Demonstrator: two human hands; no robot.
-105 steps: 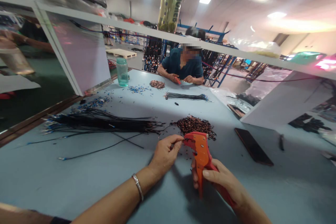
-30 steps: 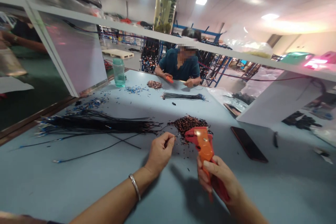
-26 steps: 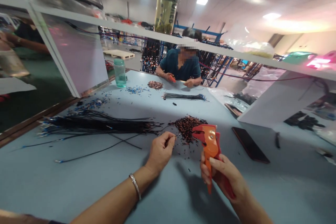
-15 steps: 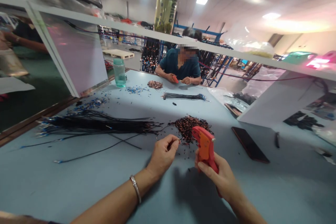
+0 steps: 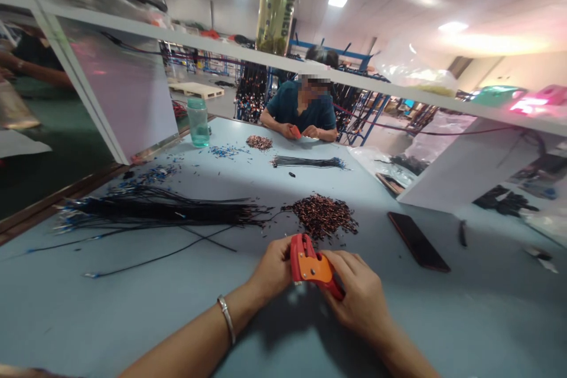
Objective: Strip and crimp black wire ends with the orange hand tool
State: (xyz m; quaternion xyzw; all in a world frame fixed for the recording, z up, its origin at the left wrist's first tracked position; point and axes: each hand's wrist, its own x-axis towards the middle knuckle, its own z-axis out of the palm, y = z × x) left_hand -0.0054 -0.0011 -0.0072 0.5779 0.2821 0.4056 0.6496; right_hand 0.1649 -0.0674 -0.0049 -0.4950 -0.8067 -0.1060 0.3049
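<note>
My right hand [image 5: 361, 289] is wrapped round the handle of a red and orange hand tool [image 5: 313, 267], whose head points left. Against that head is my left hand [image 5: 272, 269], its fingers closed and partly hidden behind the tool; what they pinch cannot be made out. Just beyond the hands lies a pile of small dark and copper-coloured pieces [image 5: 325, 215]. A bundle of black wires [image 5: 163, 209] with blue and metal ends stretches across the left of the table, and a few loose wires lie beside it.
A black phone [image 5: 419, 242] lies to the right. Small blue pieces [image 5: 157, 174] are scattered at the left, near a green bottle [image 5: 198, 123]. Across the table a person [image 5: 301, 109] holds a red tool near a smaller wire bundle [image 5: 308, 162]. A white shelf [image 5: 208, 46] crosses above.
The hand tool has moved left and nearer, turning so its head meets my left hand. My left hand's fingertips are now hidden behind it.
</note>
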